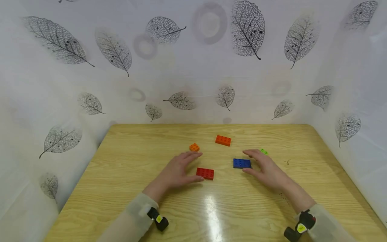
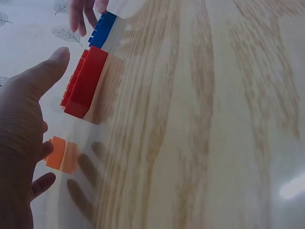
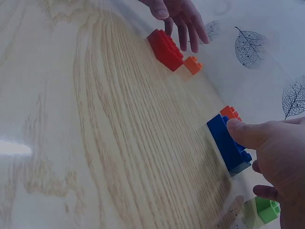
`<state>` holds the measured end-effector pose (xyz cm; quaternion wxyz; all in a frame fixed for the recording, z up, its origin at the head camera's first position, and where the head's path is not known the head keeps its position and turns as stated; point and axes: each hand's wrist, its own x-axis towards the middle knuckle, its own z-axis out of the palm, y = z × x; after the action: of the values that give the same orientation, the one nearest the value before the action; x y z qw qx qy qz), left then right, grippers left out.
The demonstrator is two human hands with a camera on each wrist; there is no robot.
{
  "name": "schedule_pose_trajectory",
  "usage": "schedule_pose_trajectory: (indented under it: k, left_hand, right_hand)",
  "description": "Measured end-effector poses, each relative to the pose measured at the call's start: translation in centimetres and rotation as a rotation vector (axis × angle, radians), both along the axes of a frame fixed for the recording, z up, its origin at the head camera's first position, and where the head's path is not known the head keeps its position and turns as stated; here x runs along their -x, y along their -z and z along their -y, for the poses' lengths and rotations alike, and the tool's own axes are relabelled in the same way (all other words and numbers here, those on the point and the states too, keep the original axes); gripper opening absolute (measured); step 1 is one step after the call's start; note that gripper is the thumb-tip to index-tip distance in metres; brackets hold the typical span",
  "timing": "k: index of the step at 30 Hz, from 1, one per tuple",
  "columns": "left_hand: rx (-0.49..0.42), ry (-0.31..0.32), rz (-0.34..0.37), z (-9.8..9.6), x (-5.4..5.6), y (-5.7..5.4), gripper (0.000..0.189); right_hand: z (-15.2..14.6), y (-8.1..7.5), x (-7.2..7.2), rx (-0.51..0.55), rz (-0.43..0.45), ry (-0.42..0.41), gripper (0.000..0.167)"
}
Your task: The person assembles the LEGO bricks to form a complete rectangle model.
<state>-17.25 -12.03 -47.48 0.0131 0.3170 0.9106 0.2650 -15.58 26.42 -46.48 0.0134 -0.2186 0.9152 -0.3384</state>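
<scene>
Head view: the left hand [image 1: 176, 172] and right hand [image 1: 267, 169] are held with thumbs and fingers apart, nothing gripped. The red brick [image 1: 207, 172] is set just right of the left palm, the nearer one, and the blue brick [image 1: 241, 163] just left of the right palm, long axes roughly parallel to the far edge of the surface [image 1: 242, 208].

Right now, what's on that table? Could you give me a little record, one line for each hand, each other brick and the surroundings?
Left hand: spread near the red brick, not gripping it
Right hand: spread around the right end of the blue brick; touching unclear
Small orange brick: just beyond the left hand
Orange-red brick: farthest back
Green brick: behind the right hand, partly hidden
Table: wooden
Backdrop: pale, leaf-printed
</scene>
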Motion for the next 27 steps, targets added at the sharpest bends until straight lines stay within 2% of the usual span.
schedule_pose_trajectory:
  k: [9, 27]
  left_hand:
    - [0.027, 0.017, 0.019, -0.5, 0.0, 0.7, 0.084]
    - [0.026, 0.066, 0.005, -0.8, 0.2, 0.9, 0.058]
  right_hand:
    - [0.3, 0.4, 0.1, 0.009, 0.024, 0.023, 0.059]
    - [0.4, 1.3, 0.5, 0.040, 0.051, 0.035, 0.051]
